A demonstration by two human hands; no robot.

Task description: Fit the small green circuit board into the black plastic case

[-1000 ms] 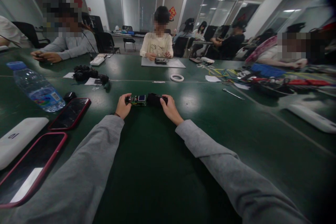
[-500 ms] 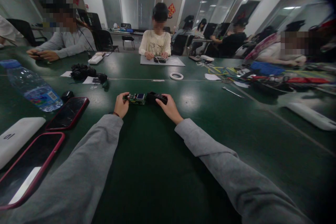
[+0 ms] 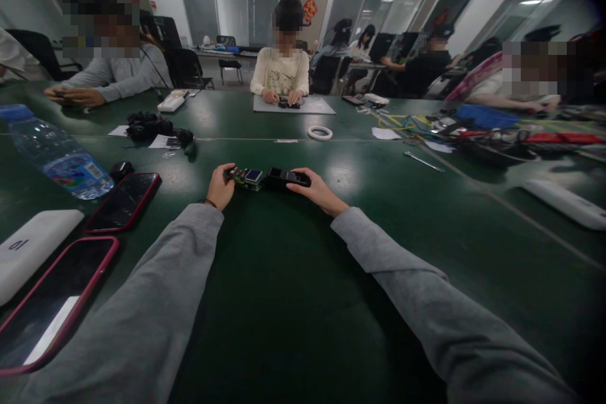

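Note:
My left hand [image 3: 221, 185] is closed on the left end of a green circuit board [image 3: 249, 178] with a small dark screen. Fingers of my right hand [image 3: 316, 189] grip the right end of a black plastic case [image 3: 280, 177], which has an opening near its left end. Board and case lie nearly end to end, just above or on the green table; I cannot tell whether they touch. Part of the case is hidden behind my right fingers.
On my left are a water bottle [image 3: 71, 161], a phone in a red case [image 3: 124, 203], a second phone [image 3: 52, 306] and a white power bank [image 3: 35, 252]. A tape roll [image 3: 320, 132] lies ahead. Cables and tools clutter the right; a person [image 3: 283, 69] sits opposite.
My right hand and the black case have shifted slightly right. The circuit board has turned a little in my left hand, its right end now angled slightly toward me.

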